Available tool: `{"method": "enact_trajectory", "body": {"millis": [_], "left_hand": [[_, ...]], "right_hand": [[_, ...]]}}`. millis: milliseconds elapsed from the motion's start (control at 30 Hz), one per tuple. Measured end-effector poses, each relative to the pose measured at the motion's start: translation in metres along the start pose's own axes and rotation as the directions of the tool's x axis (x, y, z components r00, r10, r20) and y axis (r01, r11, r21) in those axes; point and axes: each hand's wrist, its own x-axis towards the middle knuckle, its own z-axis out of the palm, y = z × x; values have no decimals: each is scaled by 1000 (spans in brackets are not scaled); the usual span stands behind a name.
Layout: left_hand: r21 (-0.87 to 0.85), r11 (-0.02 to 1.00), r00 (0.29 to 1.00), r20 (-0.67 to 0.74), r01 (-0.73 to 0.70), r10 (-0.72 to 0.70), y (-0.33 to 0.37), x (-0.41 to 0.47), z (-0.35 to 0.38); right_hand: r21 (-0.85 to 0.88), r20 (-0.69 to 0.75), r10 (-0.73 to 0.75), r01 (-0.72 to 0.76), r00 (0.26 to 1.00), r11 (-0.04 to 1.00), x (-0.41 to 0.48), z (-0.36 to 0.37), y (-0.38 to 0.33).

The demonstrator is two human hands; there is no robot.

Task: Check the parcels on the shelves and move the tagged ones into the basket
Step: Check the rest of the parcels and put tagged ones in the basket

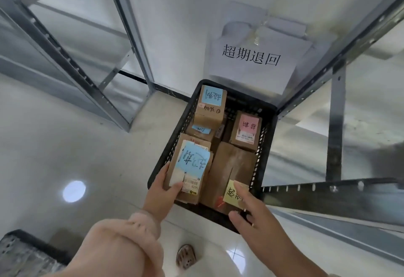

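Note:
A black perforated basket [265, 136] stands on the floor and holds several brown cardboard parcels. My left hand [162, 189] grips the near-left parcel with a large blue tag [192, 167] at its lower edge. My right hand [251, 209] holds the near-right parcel [234, 167] at the end where a yellow tag [232, 193] sits. Farther back lie a parcel with a blue tag [211, 103] and one with a pink tag [247, 129].
Metal shelf racks stand at the left [65, 57] and right [341, 62], the right one close beside the basket. A white paper sign [251, 62] hangs on the wall behind. A dark crate corner [26, 252] lies bottom left. My shoe [185, 256] is below the basket.

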Motion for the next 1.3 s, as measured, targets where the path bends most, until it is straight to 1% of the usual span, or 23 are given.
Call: {"method": "enact_trajectory", "body": {"millis": [100, 233, 367, 467, 533, 600, 633, 700, 800, 867, 933, 1033, 1133, 1200, 1300], "left_hand": [[129, 992, 1000, 26, -13, 10, -19, 11, -2], [203, 979, 999, 32, 21, -28, -35, 12, -7], [218, 975, 999, 6, 39, -41, -31, 6, -6], [292, 956, 1000, 20, -15, 9, -16, -1, -3], [409, 908, 996, 53, -92, 77, -2, -7, -1], [603, 786, 990, 55, -136, 129, 12, -15, 2], [662, 737, 988, 41, -139, 149, 20, -21, 4], [696, 691, 975, 57, -195, 217, 37, -37, 9], [748, 579, 921, 109, -324, 374, 69, -72, 23], [760, 494, 850, 145, -423, 506, 92, -99, 38], [764, 411, 788, 200, -498, 582, 114, -131, 57], [754, 313, 699, 259, -578, 666, 140, -180, 92], [712, 236, 607, 324, -662, 726, 160, -222, 132], [687, 211, 575, 354, -695, 738, 169, -247, 160], [652, 199, 540, 375, -731, 753, 181, -279, 206]], "right_hand": [[-17, 4, 19, -19, 1000, 1000, 13, 6, 6], [-14, 10, 40, -40, 999, 999, 21, 11, 14], [-8, -1, 46, -46, 999, 999, 17, 11, 13], [-39, -19, 30, -31, 999, 999, 11, 7, 8], [-78, -34, -1, -2, 999, 997, 5, 2, 1], [-129, -41, -38, 32, 998, 991, -4, -3, -7], [-157, -43, -56, 48, 998, 986, -9, -6, -12], [-235, -64, -99, 81, 993, 969, -22, -13, -22], [-384, -127, -192, 130, 973, 914, -45, -27, -35], [-474, -161, -229, 129, 960, 871, -65, -41, -40], [-523, -190, -258, 125, 947, 843, -89, -59, -40], [-562, -213, -323, 155, 922, 813, -130, -90, -32], [-590, -266, -398, 178, 878, 787, -171, -123, -16], [-604, -308, -435, 179, 846, 776, -196, -147, -3], [-577, -392, -442, 159, 807, 801, -230, -185, 20]]}}
